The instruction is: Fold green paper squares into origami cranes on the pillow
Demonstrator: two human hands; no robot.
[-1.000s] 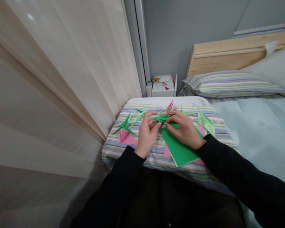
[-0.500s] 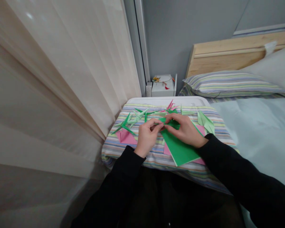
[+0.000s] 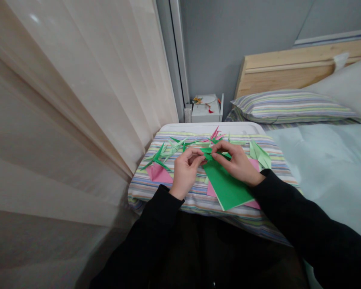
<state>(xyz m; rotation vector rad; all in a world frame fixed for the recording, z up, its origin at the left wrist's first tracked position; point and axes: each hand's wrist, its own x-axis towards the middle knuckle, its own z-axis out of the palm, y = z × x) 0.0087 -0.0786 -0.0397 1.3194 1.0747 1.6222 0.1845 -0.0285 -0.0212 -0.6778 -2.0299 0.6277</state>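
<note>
Two hands hold a small folded piece of dark green origami paper [image 3: 209, 153] at the centre of the frame: the left hand [image 3: 185, 170] and right hand [image 3: 237, 162] are curled, their fingertips closed on it, and they have drawn slightly apart since a moment ago. Below it lies a flat green sheet [image 3: 225, 185], with pink paper [image 3: 158, 174] and folded paper cranes [image 3: 159, 157] nearby on a striped cushion [image 3: 144, 192].

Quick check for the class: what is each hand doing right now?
Left hand: closed, pinching the green folded origami paper.
Right hand: closed, pinching the same paper from the other side.
</note>
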